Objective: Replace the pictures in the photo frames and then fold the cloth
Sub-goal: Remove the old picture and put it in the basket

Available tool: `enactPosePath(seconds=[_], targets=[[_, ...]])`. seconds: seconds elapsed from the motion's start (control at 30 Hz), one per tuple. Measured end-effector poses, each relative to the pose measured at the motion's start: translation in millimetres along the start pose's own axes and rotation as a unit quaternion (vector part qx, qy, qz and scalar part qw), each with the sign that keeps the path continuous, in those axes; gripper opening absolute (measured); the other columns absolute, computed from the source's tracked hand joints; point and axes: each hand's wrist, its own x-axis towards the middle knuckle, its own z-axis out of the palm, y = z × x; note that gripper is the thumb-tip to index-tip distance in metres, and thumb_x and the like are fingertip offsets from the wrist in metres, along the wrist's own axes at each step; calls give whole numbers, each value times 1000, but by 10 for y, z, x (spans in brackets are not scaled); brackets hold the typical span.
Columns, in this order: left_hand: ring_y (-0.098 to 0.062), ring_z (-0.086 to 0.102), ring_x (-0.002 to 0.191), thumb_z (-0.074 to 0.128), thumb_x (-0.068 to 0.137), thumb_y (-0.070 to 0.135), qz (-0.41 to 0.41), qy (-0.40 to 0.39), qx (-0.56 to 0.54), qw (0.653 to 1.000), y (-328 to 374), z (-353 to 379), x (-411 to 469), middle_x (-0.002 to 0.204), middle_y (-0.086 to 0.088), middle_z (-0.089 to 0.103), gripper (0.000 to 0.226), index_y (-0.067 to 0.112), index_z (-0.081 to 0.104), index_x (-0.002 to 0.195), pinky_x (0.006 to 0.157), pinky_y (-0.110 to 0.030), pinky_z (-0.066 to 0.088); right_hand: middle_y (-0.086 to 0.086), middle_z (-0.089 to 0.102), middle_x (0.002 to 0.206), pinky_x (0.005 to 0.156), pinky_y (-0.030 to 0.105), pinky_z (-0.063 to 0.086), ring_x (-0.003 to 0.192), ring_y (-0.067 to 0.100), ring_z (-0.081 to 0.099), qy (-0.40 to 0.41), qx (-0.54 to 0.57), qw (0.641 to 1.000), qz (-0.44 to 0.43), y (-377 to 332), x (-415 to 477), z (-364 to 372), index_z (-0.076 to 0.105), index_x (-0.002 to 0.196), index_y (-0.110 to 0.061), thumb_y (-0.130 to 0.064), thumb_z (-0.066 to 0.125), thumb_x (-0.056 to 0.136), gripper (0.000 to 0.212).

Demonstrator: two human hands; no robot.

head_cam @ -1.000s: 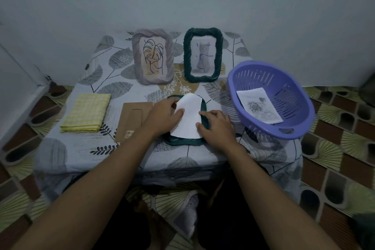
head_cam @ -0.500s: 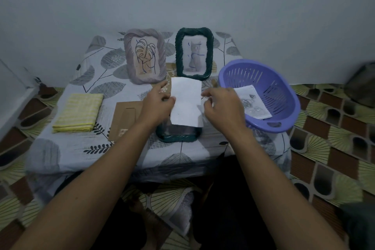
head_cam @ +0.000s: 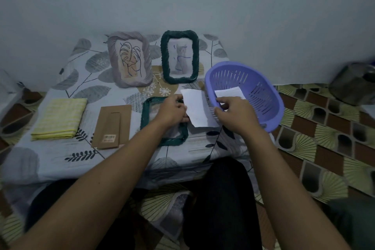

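The paper (head_cam: 197,109) is thin, light and bendy — hold it softly by its edges. It is plain white, between the flat green frame (head_cam: 144,122) and the basket (head_cam: 261,95). The left hand (head_cam: 172,109) pinches its side; the right hand (head_cam: 233,111) is at the basket — I cannot tell if it holds anything.

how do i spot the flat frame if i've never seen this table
On the leaf-print table, look between the brown backing board and the purple basket. Under the left hand holding a white paper is a dark green frame; unlike the two upright frames it lies flat and looks empty.
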Motion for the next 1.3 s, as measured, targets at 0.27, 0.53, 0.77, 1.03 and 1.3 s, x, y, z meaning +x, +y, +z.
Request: enactPosePath(seconds=[0.27,0.53,0.77,1.03,1.3], targets=[[-28,66,72,48,93,-12,-3,-71,50,996,164,492,97,82,-16,64,25,2,57,111,68,-43,61,2,70,124,91,35,49,115,27,62,2,14,1000,-6,-5,92,-74,60,138,-24,-38,57,97,43],[-23,59,83,48,93,-3,67,-78,206,973,165,573,194,95,-11,66,25,-2,64,112,66,-27,46,0,70,123,91,32,45,118,24,59,-21,22,999,-13,1,138,-60,58,140,-24,-38,58,98,44],[-25,62,59,49,93,-7,-1,-66,146,987,151,424,276,84,-15,63,15,2,61,89,57,-35,56,-1,73,116,93,35,49,114,23,62,-36,35,999,-5,-6,133,-3,59,138,-24,-40,62,95,45],[-29,70,66,36,102,10,29,-23,41,998,272,380,224,88,-16,69,30,3,60,119,74,-48,61,7,74,96,81,36,51,93,28,63,-31,81,996,37,3,212,-62,75,103,-12,-34,47,100,36],[-16,63,58,54,101,19,59,-45,-5,997,273,363,135,72,-7,68,21,9,68,89,51,-25,48,14,71,103,85,45,57,93,36,64,-42,-59,991,113,248,637,-32,74,98,-9,-19,55,92,22]])
